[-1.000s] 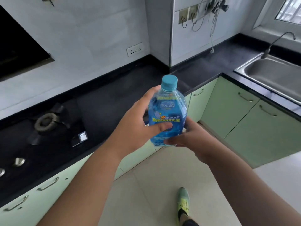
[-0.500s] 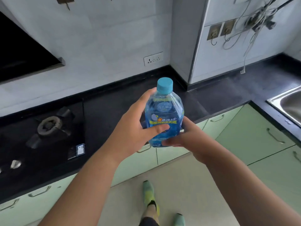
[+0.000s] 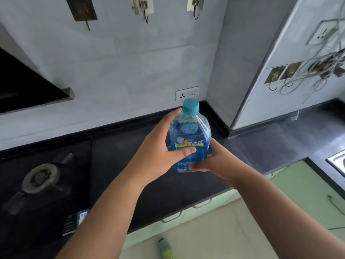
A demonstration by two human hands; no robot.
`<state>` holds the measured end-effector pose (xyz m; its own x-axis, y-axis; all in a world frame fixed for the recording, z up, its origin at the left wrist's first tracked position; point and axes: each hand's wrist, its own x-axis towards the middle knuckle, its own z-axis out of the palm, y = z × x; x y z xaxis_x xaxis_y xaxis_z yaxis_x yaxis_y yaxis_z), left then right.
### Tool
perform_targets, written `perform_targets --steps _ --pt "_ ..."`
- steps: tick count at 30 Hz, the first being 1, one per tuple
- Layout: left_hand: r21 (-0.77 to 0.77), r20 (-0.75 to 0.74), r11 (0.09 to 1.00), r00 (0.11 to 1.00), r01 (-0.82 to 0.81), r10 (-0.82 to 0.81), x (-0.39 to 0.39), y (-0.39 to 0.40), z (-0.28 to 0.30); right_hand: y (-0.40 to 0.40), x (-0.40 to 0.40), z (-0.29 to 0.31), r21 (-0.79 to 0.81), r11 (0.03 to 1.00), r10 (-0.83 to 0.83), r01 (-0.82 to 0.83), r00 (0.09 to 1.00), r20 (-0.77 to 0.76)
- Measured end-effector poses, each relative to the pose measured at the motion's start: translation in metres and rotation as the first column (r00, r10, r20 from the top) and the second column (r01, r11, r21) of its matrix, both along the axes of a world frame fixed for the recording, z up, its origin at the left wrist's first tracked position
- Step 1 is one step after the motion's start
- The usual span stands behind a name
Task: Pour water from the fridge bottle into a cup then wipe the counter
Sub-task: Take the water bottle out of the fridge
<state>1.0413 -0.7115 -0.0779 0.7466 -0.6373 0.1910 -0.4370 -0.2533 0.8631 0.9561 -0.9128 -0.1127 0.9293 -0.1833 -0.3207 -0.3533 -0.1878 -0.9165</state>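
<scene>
A clear plastic water bottle (image 3: 190,135) with a blue label and a teal cap, screwed on, stands upright in the air above the black counter (image 3: 168,187). My left hand (image 3: 158,152) wraps its left side, thumb across the label. My right hand (image 3: 212,161) cups its lower right side and base. No cup and no cloth are in view.
A gas burner (image 3: 40,177) sits in the counter at the left, under a dark hood (image 3: 28,86). A wall socket (image 3: 187,93) is behind the bottle. Hooks and cables (image 3: 306,71) hang at the right. A sink edge (image 3: 337,161) shows far right. Green cabinet fronts (image 3: 298,187) lie below.
The view has swung left and closer to the counter; the sink has slid to the right edge. Both hands keep the same hold on the bottle, which now hangs over the counter.
</scene>
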Motion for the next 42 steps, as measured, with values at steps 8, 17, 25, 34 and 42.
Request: perform_targets --steps 8,17,25,34,42 --pt "0.117 -0.009 0.988 0.995 -0.096 0.097 0.066 0.005 -0.015 0.010 0.076 -0.032 -0.132 0.991 0.019 -0.019 1.000 -0.006" --pt "0.135 -0.122 0.961 0.959 -0.241 0.257 0.084 -0.006 -0.052 -0.001 0.128 -0.043 -0.271 0.953 0.167 -0.137 0.982 0.090" --pt "0.221 -0.213 0.923 0.908 -0.315 0.360 0.083 -0.031 -0.097 -0.025 0.146 -0.061 -0.418 0.876 0.297 -0.239 0.952 0.079" --pt "0.401 -0.173 0.869 0.908 -0.289 0.381 0.082 -0.057 -0.141 -0.036 0.144 -0.097 -0.508 0.805 0.299 -0.306 0.949 -0.097" --pt "0.496 -0.142 0.814 0.897 -0.301 0.418 0.079 -0.066 -0.163 -0.037 0.145 -0.119 -0.528 0.768 0.312 -0.363 0.932 -0.186"
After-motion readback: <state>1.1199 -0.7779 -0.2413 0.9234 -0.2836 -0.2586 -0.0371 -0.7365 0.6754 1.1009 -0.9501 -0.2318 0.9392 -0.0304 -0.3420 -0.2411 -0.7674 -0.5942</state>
